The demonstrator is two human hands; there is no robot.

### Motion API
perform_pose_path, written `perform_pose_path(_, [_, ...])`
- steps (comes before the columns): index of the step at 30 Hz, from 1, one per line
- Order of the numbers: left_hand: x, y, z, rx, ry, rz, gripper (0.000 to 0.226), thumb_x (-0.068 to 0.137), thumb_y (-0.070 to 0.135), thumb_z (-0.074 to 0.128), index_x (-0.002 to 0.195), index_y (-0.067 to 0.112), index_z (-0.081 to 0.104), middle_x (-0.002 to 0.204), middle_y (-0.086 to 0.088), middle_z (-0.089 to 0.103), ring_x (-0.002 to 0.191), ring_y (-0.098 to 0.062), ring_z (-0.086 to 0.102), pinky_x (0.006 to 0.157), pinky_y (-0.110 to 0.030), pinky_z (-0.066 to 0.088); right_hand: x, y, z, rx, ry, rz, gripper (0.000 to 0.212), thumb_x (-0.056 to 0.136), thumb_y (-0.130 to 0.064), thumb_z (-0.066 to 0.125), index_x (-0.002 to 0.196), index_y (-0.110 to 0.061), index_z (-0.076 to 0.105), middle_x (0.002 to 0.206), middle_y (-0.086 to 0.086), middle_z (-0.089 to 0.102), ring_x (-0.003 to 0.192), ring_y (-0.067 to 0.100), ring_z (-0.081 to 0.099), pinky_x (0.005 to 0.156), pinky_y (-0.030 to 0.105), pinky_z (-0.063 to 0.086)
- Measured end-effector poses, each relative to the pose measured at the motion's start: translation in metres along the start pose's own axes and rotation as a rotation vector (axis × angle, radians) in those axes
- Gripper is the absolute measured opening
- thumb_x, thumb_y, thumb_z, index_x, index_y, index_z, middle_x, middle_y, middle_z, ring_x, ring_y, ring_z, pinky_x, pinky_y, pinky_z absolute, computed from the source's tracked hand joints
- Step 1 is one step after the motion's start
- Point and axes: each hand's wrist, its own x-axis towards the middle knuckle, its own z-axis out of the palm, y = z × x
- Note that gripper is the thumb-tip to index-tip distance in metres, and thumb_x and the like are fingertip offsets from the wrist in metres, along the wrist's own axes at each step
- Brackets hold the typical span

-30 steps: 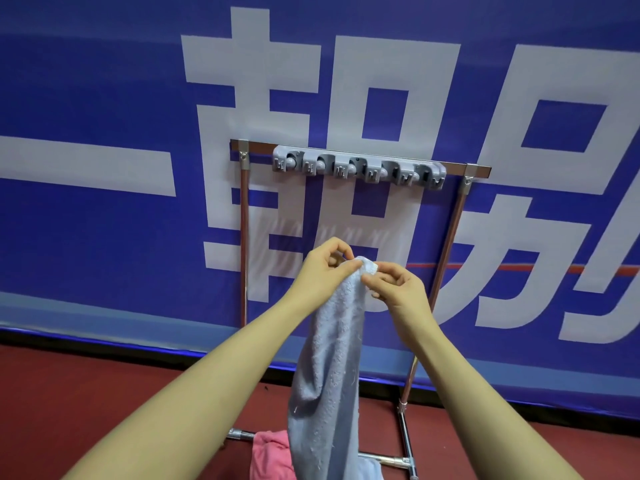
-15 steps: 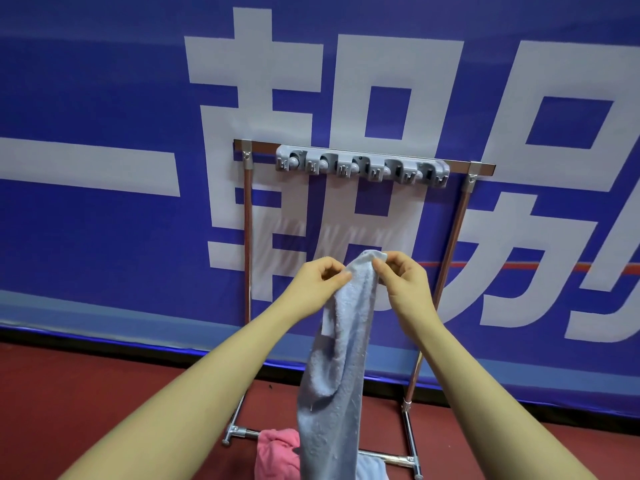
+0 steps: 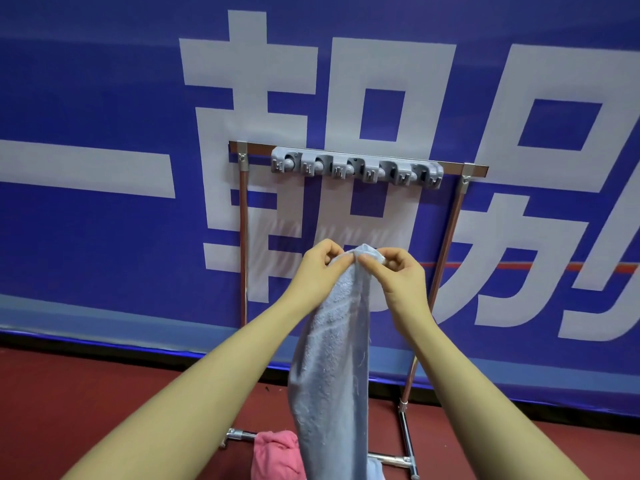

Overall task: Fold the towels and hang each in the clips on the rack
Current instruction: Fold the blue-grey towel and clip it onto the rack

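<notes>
Blue banner [image 3: 104, 254] above red floor [image 3: 69, 393]

Blue towel held below the clip rack

A pale blue terry towel [image 3: 332, 358] is pinched at its bunched top edge and hangs in a long narrow fold. A pink towel [image 3: 275, 457] is draped over the low bar of the rack [image 3: 243, 237]. A grey strip of clips [image 3: 356, 169], all unfilled, is mounted on the rack's top bar.
</notes>
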Motion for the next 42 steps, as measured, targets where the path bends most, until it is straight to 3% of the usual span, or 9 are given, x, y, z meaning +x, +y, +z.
perform_pose_path(5, [0.0,0.0,-0.005,0.009,-0.01,-0.006,0.018,0.088,0.03,0.062,0.081,0.015,0.057,0.064,0.004,0.05,0.059,-0.009,0.042,0.052,-0.018,0.036,-0.004,0.0,0.001,-0.03,0.0,-0.035,0.004,0.083,-0.012,0.071,0.086,-0.014,0.069,0.078,-0.002,0.069,0.071,0.003,0.063,0.061,0.01,0.049])
perform_pose_path(11, [-0.005,-0.006,-0.015,0.029,-0.138,0.027,0.015,0.086,0.023,0.065,0.094,0.023,0.053,0.089,-0.002,0.061,0.074,-0.008,0.055,0.069,-0.022,0.049,0.002,-0.009,-0.002,-0.051,0.008,-0.152,0.012,0.088,-0.006,0.064,0.083,-0.016,0.069,0.077,-0.01,0.068,0.068,-0.007,0.061,0.065,0.009,0.048])
perform_pose_path(14, [-0.012,-0.01,-0.021,0.075,-0.171,0.044,0.014,0.084,0.016,0.067,0.091,0.019,0.056,0.086,0.006,0.059,0.073,-0.002,0.052,0.072,-0.018,0.046,0.004,-0.009,-0.002,-0.056,0.015,-0.176,0.016,0.089,-0.005,0.063,0.081,-0.017,0.069,0.076,-0.01,0.068,0.068,-0.006,0.061,0.065,0.01,0.048])
perform_pose_path(21, [-0.017,-0.016,-0.03,0.025,-0.131,-0.007,0.006,0.084,0.015,0.067,0.085,0.013,0.062,0.083,-0.001,0.068,0.082,-0.014,0.062,0.087,-0.039,0.051,0.004,0.001,-0.007,-0.094,0.063,-0.15,0.013,0.088,-0.011,0.064,0.083,-0.021,0.071,0.08,-0.009,0.07,0.073,-0.004,0.062,0.067,0.011,0.048])
perform_pose_path(25, [-0.014,-0.017,-0.032,0.06,-0.245,-0.076,0.006,0.087,0.023,0.065,0.091,0.018,0.063,0.083,-0.014,0.07,0.077,-0.02,0.062,0.087,-0.047,0.05,0.008,0.003,-0.014,-0.13,0.115,-0.133,0.014,0.088,-0.014,0.065,0.081,-0.025,0.07,0.08,-0.012,0.069,0.074,-0.005,0.061,0.074,0.016,0.05])
perform_pose_path(31, [-0.011,-0.029,-0.037,0.301,-0.179,-0.044,0.011,0.084,0.034,0.066,0.078,0.025,0.065,0.089,0.007,0.065,0.094,-0.012,0.058,0.1,-0.045,0.039,0.011,0.007,-0.024,-0.122,0.163,-0.119,0.017,0.088,-0.014,0.064,0.079,-0.028,0.069,0.079,-0.014,0.068,0.073,-0.009,0.06,0.073,0.015,0.047])
perform_pose_path(33, [-0.008,-0.031,-0.04,0.29,-0.158,-0.055,0.014,0.085,0.031,0.065,0.081,0.018,0.064,0.096,-0.001,0.064,0.097,-0.013,0.057,0.098,-0.043,0.042,0.012,0.011,-0.026,-0.118,0.181,-0.102,0.013,0.088,-0.014,0.064,0.083,-0.023,0.07,0.08,-0.012,0.068,0.073,-0.006,0.06,0.074,0.017,0.049])
perform_pose_path(36, [-0.005,-0.027,-0.042,0.223,-0.154,-0.082,0.018,0.085,0.027,0.067,0.087,0.009,0.065,0.086,-0.021,0.063,0.078,-0.017,0.055,0.088,-0.048,0.048,0.012,0.016,-0.027,-0.128,0.186,-0.085,0.007,0.088,-0.014,0.064,0.09,-0.016,0.07,0.083,-0.009,0.068,0.077,0.001,0.06,0.075,0.019,0.049])
perform_pose_path(42, [0.002,-0.014,-0.035,0.195,0.035,-0.077,0.021,0.079,0.011,0.073,0.071,0.002,0.055,0.094,0.003,0.06,0.081,-0.011,0.057,0.068,-0.024,0.047,0.017,0.016,-0.029,-0.125,0.196,-0.069,0.003,0.087,-0.015,0.066,0.085,-0.016,0.068,0.084,-0.002,0.067,0.079,0.009,0.06,0.076,0.024,0.051])
